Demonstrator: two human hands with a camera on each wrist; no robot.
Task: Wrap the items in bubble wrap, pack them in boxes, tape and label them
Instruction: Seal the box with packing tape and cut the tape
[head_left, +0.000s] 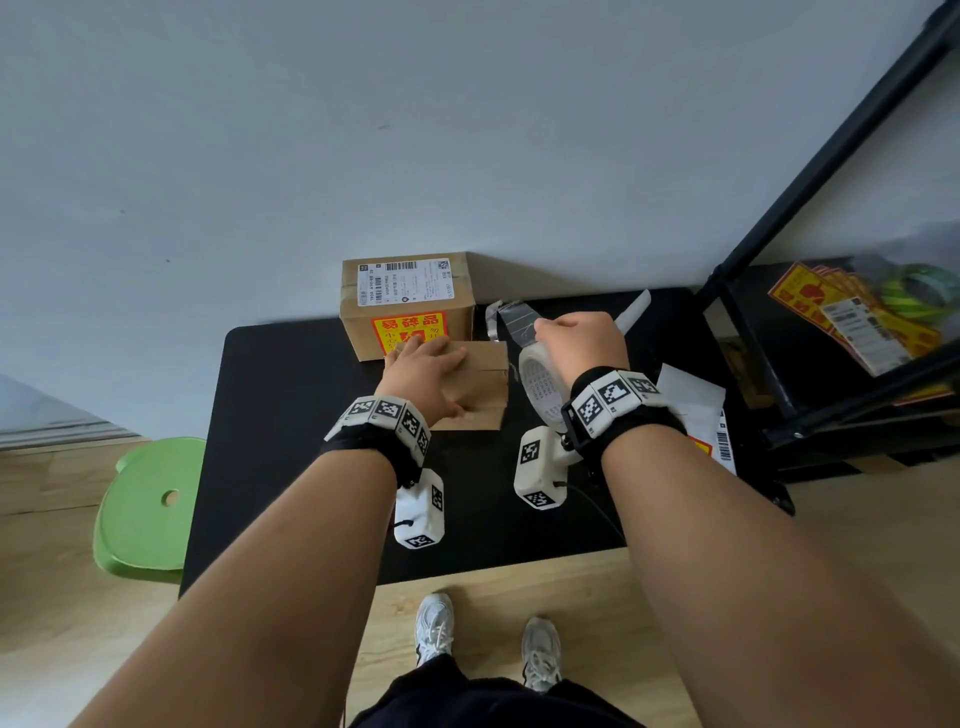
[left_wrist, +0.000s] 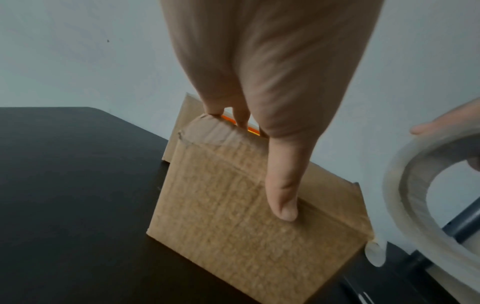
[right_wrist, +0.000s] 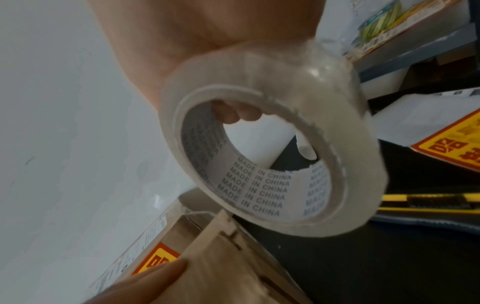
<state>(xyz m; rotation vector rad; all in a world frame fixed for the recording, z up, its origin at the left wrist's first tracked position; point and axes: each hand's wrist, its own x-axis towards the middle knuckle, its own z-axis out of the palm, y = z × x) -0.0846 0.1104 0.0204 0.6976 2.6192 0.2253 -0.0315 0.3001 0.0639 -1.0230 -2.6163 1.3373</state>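
Observation:
A small plain cardboard box (head_left: 485, 387) sits on the black table (head_left: 291, 415), just in front of a bigger sealed box (head_left: 408, 304). My left hand (head_left: 423, 364) lies over the small box. Its fingers reach the far top edge and its thumb (left_wrist: 283, 195) presses the near face (left_wrist: 221, 205), holding the box. My right hand (head_left: 582, 338) hovers just right of the box and grips a roll of clear tape (head_left: 540, 384). The fingers pass through the roll's core (right_wrist: 259, 164). Clear tape covers one corner of the small box (left_wrist: 207, 131).
The bigger box carries a white shipping label and a red-and-yellow sticker (head_left: 408, 327). A crumpled clear strip (head_left: 511, 319) and a white tube (head_left: 634, 312) lie behind the roll. Paper sheets (head_left: 691, 400) and a yellow utility knife (right_wrist: 428, 202) lie right. A black shelf (head_left: 831, 338) holds stickers. A green stool (head_left: 150, 509) stands left.

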